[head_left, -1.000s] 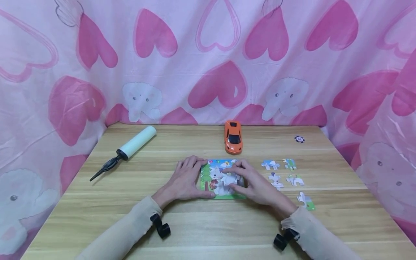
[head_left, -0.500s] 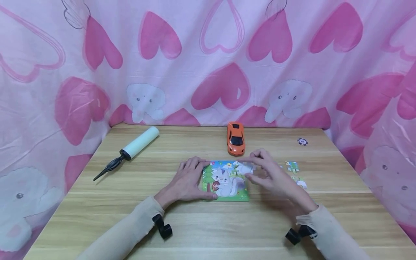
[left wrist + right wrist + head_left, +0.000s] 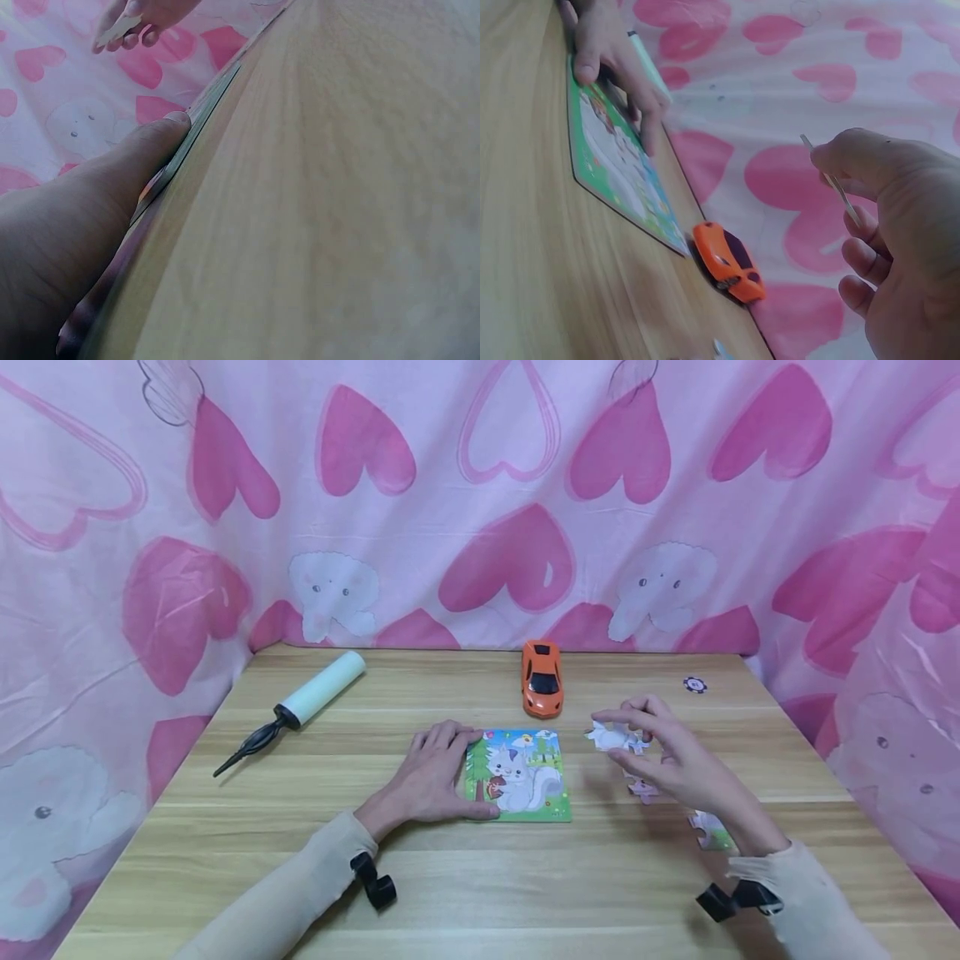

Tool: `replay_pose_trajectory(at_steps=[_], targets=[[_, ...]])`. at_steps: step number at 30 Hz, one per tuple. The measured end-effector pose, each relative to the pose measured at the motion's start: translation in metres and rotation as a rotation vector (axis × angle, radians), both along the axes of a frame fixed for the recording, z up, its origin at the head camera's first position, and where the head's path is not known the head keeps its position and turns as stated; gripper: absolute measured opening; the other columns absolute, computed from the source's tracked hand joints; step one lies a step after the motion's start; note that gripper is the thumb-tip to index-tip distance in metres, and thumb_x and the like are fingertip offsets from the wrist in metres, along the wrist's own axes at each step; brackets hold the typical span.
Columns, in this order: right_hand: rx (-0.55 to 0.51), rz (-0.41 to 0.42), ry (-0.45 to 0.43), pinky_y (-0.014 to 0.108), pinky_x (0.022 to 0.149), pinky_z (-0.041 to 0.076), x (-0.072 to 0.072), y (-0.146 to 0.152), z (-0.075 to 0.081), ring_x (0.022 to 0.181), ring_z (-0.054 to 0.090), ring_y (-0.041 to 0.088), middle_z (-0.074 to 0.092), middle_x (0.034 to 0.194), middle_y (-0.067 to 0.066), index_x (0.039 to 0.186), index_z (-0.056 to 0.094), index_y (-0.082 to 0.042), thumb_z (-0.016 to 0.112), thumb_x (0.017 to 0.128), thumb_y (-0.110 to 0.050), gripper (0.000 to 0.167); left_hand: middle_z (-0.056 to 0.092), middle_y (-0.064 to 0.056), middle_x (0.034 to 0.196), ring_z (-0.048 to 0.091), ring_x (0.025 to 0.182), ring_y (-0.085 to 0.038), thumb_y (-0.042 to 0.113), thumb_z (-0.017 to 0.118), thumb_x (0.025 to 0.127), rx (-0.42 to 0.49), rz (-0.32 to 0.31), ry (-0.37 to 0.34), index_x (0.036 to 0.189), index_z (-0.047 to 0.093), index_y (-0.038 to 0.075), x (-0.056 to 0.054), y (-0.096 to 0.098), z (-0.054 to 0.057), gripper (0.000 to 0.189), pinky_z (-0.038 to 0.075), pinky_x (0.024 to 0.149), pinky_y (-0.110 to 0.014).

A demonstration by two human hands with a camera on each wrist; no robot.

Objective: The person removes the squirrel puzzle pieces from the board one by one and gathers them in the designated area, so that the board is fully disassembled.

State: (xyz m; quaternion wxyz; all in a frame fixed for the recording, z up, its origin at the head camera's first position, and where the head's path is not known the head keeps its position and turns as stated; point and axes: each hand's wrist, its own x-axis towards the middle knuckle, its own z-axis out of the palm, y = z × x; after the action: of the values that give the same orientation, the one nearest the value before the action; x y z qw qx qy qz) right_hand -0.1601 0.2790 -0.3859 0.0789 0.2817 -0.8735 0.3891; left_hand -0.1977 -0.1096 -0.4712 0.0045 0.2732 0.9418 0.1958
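A square puzzle board (image 3: 528, 781) with a white squirrel picture lies at the middle of the table. My left hand (image 3: 429, 777) rests along its left side, thumb at the lower edge and fingers near the top left corner. In the left wrist view the thumb (image 3: 161, 139) touches the board's edge. Right of the board, my right hand (image 3: 671, 756) pinches a white jigsaw piece (image 3: 611, 737) between thumb and fingers, above the table. The right wrist view shows that piece edge-on. Loose jigsaw pieces (image 3: 711, 829) lie below the right hand, which partly hides them.
An orange toy car (image 3: 542, 681) stands just behind the board. At the back left lies a hand pump (image 3: 318, 689) with a pale green barrel and black nozzle. A small round chip (image 3: 695, 685) lies at the back right. A pink heart-patterned curtain (image 3: 510, 560) hangs behind the table.
My right hand has carried the jigsaw piece from over the board to the right, uncovering the squirrel's tail and the top right corner. My left hand has stayed on the board.
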Motion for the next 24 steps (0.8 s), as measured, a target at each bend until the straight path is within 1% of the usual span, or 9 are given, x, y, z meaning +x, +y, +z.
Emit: replay_pose_trajectory(at_steps=[6, 9, 10, 12, 16, 19, 20, 22, 24], targets=[[0.004, -0.002, -0.022, 0.027, 0.086, 0.046, 0.008, 0.018, 0.003, 0.107, 0.049, 0.017, 0.056, 0.122, -0.005, 0.151, 0.071, -0.024, 0.083, 0.099, -0.002, 0.058, 0.047, -0.001, 0.156, 0.041, 0.146, -0.023, 0.102, 0.068, 0.072, -0.002, 0.002, 0.008, 0.169, 0.045, 0.022, 0.0, 0.0, -0.001, 0.128, 0.033, 0.12, -0.053], [0.003, 0.017, -0.013, 0.027, 0.089, 0.045, 0.011, 0.026, 0.004, 0.112, 0.052, 0.016, 0.058, 0.124, -0.005, 0.151, 0.071, -0.024, 0.082, 0.098, 0.001, 0.059, 0.046, -0.001, 0.157, 0.041, 0.145, -0.023, 0.103, 0.067, 0.072, -0.003, 0.0, 0.01, 0.169, 0.045, 0.022, -0.001, 0.0, -0.002, 0.128, 0.033, 0.119, -0.052], [0.005, 0.02, -0.005, 0.028, 0.088, 0.046, 0.012, 0.029, 0.003, 0.112, 0.053, 0.014, 0.059, 0.125, -0.005, 0.15, 0.071, -0.024, 0.082, 0.098, 0.002, 0.06, 0.046, -0.001, 0.157, 0.041, 0.145, -0.023, 0.103, 0.067, 0.072, -0.004, 0.0, 0.01, 0.169, 0.045, 0.022, -0.001, 0.0, -0.002, 0.128, 0.033, 0.119, -0.052], [0.005, 0.025, -0.002, 0.028, 0.085, 0.045, 0.014, 0.035, 0.002, 0.109, 0.053, 0.014, 0.059, 0.123, -0.005, 0.15, 0.071, -0.022, 0.083, 0.096, 0.003, 0.06, 0.046, -0.001, 0.157, 0.041, 0.145, -0.023, 0.103, 0.067, 0.072, -0.007, 0.0, 0.01, 0.169, 0.044, 0.022, -0.001, 0.0, -0.002, 0.128, 0.033, 0.119, -0.052], [0.02, -0.007, -0.027, 0.03, 0.079, 0.045, 0.02, 0.045, -0.002, 0.104, 0.052, 0.013, 0.061, 0.122, -0.003, 0.147, 0.073, -0.02, 0.087, 0.094, 0.001, 0.058, 0.046, -0.001, 0.157, 0.041, 0.145, -0.023, 0.103, 0.067, 0.072, -0.01, 0.001, 0.009, 0.169, 0.044, 0.022, 0.0, 0.0, -0.001, 0.128, 0.033, 0.12, -0.052], [0.036, -0.028, -0.048, 0.03, 0.079, 0.046, 0.025, 0.052, -0.005, 0.104, 0.053, 0.013, 0.062, 0.122, -0.002, 0.146, 0.074, -0.02, 0.089, 0.094, -0.001, 0.057, 0.046, -0.001, 0.157, 0.041, 0.145, -0.022, 0.103, 0.066, 0.072, -0.011, 0.0, 0.01, 0.17, 0.044, 0.022, -0.001, 0.0, -0.001, 0.129, 0.033, 0.121, -0.053], [0.04, -0.029, -0.049, 0.031, 0.08, 0.046, 0.027, 0.054, -0.006, 0.104, 0.054, 0.013, 0.062, 0.121, -0.003, 0.145, 0.075, -0.021, 0.089, 0.093, -0.001, 0.057, 0.046, -0.001, 0.157, 0.041, 0.145, -0.022, 0.103, 0.066, 0.072, -0.011, 0.0, 0.01, 0.17, 0.043, 0.022, -0.001, 0.0, -0.001, 0.129, 0.033, 0.121, -0.053], [0.039, -0.021, -0.054, 0.032, 0.077, 0.046, 0.03, 0.058, -0.01, 0.1, 0.054, 0.014, 0.061, 0.118, -0.005, 0.145, 0.075, -0.021, 0.089, 0.093, -0.001, 0.057, 0.046, -0.001, 0.157, 0.041, 0.146, -0.023, 0.103, 0.066, 0.072, -0.011, 0.001, 0.011, 0.17, 0.044, 0.023, -0.001, 0.0, -0.001, 0.128, 0.032, 0.121, -0.053], [0.036, 0.001, -0.048, 0.033, 0.074, 0.047, 0.033, 0.061, -0.014, 0.095, 0.054, 0.016, 0.06, 0.113, -0.006, 0.145, 0.074, -0.018, 0.089, 0.092, 0.001, 0.058, 0.046, -0.001, 0.157, 0.041, 0.146, -0.023, 0.103, 0.067, 0.072, -0.009, 0.0, 0.012, 0.17, 0.044, 0.022, -0.001, 0.0, -0.001, 0.129, 0.033, 0.121, -0.053]])
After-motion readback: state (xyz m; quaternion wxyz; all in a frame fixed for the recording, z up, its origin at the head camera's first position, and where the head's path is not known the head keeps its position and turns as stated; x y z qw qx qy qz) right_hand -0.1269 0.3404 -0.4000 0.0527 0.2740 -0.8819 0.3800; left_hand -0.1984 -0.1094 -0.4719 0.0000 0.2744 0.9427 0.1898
